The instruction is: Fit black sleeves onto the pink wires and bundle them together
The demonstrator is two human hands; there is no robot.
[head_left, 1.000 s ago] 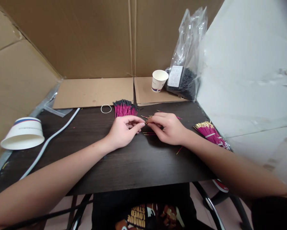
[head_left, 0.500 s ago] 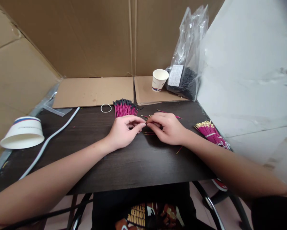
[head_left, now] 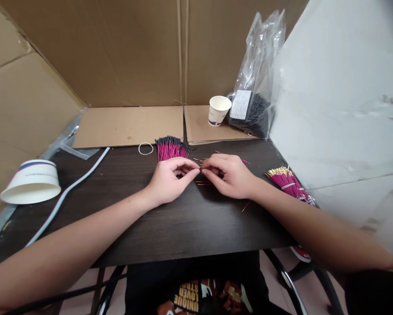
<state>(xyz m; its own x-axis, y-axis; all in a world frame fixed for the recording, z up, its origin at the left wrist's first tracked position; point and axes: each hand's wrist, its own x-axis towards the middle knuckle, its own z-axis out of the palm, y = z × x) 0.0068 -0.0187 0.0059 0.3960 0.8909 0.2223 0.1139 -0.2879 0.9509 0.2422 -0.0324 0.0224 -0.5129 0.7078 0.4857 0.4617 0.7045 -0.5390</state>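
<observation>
A few thin magenta pins with gold tips (head_left: 203,182) lie loose on the dark wood-grain table (head_left: 183,227), right under your fingertips at its middle. Your right hand (head_left: 231,176) is curled with thumb and forefinger pinched together on something very small and slender; it is too fine to tell just what. Your left hand (head_left: 170,178) meets it fingertip to fingertip, its fingers bent and pressed close, though what it grips is hidden.

Just beyond your left knuckles stands a tight bundle of magenta pins with black ends (head_left: 171,147), fanned like a brush. A thin white rubber ring (head_left: 145,148) lies flat beside it. To your right, near the table edge, a second bundle with gold tips (head_left: 288,181) lies on its side.

Farther back, a paper cup (head_left: 219,110) stands upright on a cardboard flap, touching a crinkled clear plastic bag (head_left: 257,83) of small black pieces. Far left, an upturned paper bowl (head_left: 31,183) rests beside a smooth grey cable (head_left: 68,190).
</observation>
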